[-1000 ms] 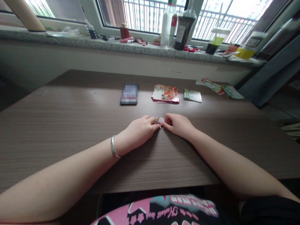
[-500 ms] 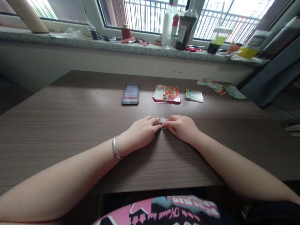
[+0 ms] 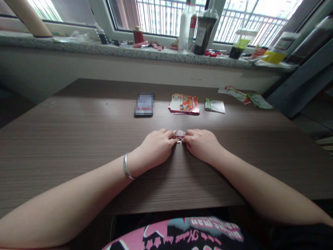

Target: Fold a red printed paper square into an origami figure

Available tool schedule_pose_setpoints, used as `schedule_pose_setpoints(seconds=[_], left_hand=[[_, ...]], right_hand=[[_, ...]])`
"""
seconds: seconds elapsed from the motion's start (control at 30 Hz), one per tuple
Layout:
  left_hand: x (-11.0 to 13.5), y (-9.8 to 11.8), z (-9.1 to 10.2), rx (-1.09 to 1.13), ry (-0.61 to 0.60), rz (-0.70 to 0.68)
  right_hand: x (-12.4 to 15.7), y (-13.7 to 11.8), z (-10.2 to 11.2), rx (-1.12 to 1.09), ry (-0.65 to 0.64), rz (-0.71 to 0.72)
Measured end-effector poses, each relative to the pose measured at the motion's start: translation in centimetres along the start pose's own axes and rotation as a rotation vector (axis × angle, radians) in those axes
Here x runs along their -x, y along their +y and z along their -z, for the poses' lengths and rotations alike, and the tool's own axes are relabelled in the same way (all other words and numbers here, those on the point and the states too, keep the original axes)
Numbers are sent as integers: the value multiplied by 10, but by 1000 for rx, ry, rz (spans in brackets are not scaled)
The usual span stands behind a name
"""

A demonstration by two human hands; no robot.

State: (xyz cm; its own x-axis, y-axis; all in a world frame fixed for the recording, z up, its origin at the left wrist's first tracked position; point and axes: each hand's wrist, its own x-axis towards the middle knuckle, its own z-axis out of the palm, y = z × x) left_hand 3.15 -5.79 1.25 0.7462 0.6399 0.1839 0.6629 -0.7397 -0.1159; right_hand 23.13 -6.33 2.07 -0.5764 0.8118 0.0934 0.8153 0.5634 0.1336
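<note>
Between my two hands, low over the middle of the table (image 3: 78, 146), is a small folded piece of printed paper (image 3: 179, 134), pale on top with reddish and dark print below. My left hand (image 3: 158, 146) pinches its left end between thumb and fingers. At the right end, the fingers of my right hand (image 3: 201, 144) are closed on it too. The fingers cover both ends, so only the centre of the paper shows. A silver bracelet (image 3: 126, 166) circles my left wrist.
Beyond my hands lie a blurred-out phone-like object (image 3: 144, 105), a stack of red and orange printed leaflets (image 3: 184, 104) and a smaller pale stack (image 3: 214, 105). Loose green and red papers (image 3: 239, 95) are at the far right. Bottles and cups crowd the windowsill (image 3: 166, 53).
My right fingers have shifted slightly right and curled in, so more of the folded paper shows between my hands. My left hand keeps its pinch. The whole view has shifted a little.
</note>
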Motion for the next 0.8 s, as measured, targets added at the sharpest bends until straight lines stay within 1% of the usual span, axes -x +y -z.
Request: schedule_pose_setpoints(seconds=[0.2,0.4,0.63,0.8], left_hand=[[0,0,5,-25,-61,36],[1,-2,6,-2,-97,58],[3,-4,6,1,-94,43],[0,-12,6,46,-87,-21]], right_hand=[[3,5,1,15,-35,-26],[5,9,2,-28,-61,-46],[9,13,-1,-87,-29,-58],[9,15,-3,-119,-13,-25]])
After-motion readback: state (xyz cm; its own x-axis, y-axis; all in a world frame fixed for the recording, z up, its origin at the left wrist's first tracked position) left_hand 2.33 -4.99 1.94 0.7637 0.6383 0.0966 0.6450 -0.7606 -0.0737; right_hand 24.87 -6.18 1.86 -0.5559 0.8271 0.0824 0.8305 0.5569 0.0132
